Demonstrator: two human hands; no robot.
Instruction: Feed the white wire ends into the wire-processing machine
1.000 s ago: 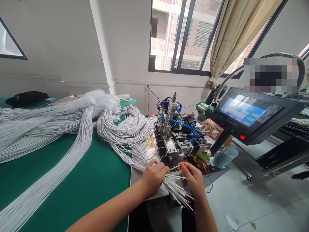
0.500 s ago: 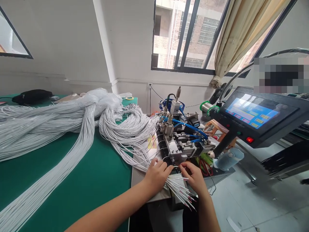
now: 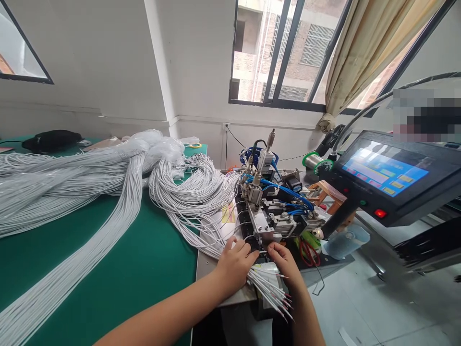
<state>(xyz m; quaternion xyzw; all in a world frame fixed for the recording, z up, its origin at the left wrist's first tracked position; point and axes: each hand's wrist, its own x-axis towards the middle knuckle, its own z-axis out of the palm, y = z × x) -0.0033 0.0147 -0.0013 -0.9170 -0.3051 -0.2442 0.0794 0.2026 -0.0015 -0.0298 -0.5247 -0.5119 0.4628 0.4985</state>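
Observation:
A bundle of white cables (image 3: 268,287) passes under my left hand (image 3: 236,264), its cut ends fanning out toward my lap. My left fingers are closed, with the tips at a single thin white cable at the front of the wiring machine (image 3: 261,221). My right hand (image 3: 284,259) pinches at the other end of that cable, just right of the left fingertips. The short stretch of cable between the hands lies at the machine's front jaw; the exact grip is partly hidden by the fingers.
Coiled white cables (image 3: 190,192) and long cable bundles (image 3: 104,226) spread over the green table (image 3: 162,288). A control screen (image 3: 387,166) stands to the right, with a solder wire spool (image 3: 317,162) behind it. A plastic jug (image 3: 347,241) sits below the screen. A person is at the far right.
The view has shifted slightly. Both hands stay at the machine's front, and my right hand sits a little lower and closer against the cable ends.

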